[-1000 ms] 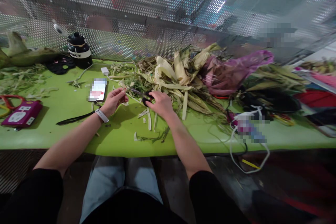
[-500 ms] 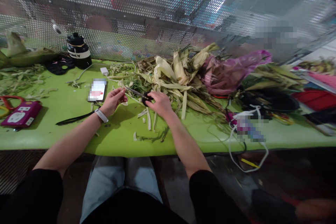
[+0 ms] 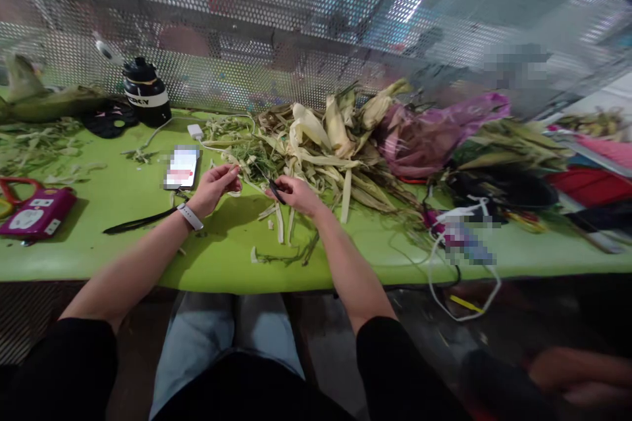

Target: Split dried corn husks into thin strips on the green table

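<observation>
Head view: I observe the right hand (image 3: 299, 195) grasping scissors (image 3: 277, 193); left hand (image 3: 215, 188) near phone (image 3: 184, 167), grip unclear to me.

So the bare left forearm (image 3: 131, 263) and bare right forearm (image 3: 345, 260) angle inward from black short sleeves (image 3: 74, 358). Bare left hand (image 3: 212, 189), white strap (image 3: 190, 216) at the wrist, has thumb close to forefinger, can't tell if they're touching. Bare right hand (image 3: 297, 195) is curled in a grip, basically.
</observation>
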`<action>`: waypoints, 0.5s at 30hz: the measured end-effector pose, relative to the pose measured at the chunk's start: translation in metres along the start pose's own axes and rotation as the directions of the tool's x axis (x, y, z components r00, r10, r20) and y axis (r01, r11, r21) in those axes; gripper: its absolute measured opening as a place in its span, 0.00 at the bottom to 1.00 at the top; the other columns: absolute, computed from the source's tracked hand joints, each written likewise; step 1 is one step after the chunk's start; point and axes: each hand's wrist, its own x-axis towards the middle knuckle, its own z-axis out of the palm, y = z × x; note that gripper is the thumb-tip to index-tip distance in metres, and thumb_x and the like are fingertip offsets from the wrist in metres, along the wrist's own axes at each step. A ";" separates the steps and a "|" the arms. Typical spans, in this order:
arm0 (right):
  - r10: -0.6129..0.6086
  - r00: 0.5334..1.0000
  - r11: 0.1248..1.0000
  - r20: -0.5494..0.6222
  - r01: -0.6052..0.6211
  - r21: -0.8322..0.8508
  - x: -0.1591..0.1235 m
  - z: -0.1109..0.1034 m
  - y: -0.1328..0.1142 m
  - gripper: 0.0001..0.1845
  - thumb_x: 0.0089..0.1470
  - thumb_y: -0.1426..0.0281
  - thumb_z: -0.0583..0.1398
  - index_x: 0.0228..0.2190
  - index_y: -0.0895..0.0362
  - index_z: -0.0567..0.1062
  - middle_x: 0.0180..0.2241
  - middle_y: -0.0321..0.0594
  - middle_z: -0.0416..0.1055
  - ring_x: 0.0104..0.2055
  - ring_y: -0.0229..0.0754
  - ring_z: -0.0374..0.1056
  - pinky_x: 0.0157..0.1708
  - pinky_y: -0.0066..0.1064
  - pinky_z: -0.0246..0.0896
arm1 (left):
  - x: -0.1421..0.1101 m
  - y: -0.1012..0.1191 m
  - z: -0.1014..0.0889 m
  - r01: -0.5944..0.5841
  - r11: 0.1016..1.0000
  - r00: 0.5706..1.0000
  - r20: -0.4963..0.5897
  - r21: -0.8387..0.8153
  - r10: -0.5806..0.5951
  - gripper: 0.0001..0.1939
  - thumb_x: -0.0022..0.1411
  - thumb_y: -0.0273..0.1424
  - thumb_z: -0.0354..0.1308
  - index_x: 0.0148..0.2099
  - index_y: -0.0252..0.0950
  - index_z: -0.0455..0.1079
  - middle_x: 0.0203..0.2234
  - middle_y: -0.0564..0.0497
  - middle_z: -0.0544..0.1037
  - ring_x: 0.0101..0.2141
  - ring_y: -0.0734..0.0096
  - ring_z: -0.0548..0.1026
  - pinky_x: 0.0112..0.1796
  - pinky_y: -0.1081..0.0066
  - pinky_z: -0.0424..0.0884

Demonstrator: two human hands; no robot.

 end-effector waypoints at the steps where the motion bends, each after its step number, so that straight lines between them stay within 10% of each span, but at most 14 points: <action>1: 0.001 1.000 1.000 0.009 -0.002 0.021 0.000 0.000 -0.001 0.22 0.46 0.52 0.67 0.29 0.58 0.70 0.24 0.31 0.62 0.25 0.33 0.56 0.24 0.27 0.47 | 0.000 0.000 0.001 0.006 1.000 1.000 0.012 0.015 -0.006 0.17 0.53 0.39 0.71 0.37 0.32 0.74 0.23 0.52 0.77 0.25 0.78 0.75 0.31 0.75 0.72; 15: 0.034 0.996 0.990 0.086 -0.045 0.131 0.000 0.003 -0.010 0.24 0.42 0.51 0.68 0.26 0.57 0.67 0.22 0.30 0.60 0.25 0.34 0.55 0.25 0.28 0.44 | -0.002 0.001 0.006 0.022 0.998 0.999 0.024 0.056 -0.023 0.19 0.51 0.41 0.71 0.37 0.32 0.74 0.22 0.52 0.77 0.23 0.77 0.74 0.30 0.73 0.71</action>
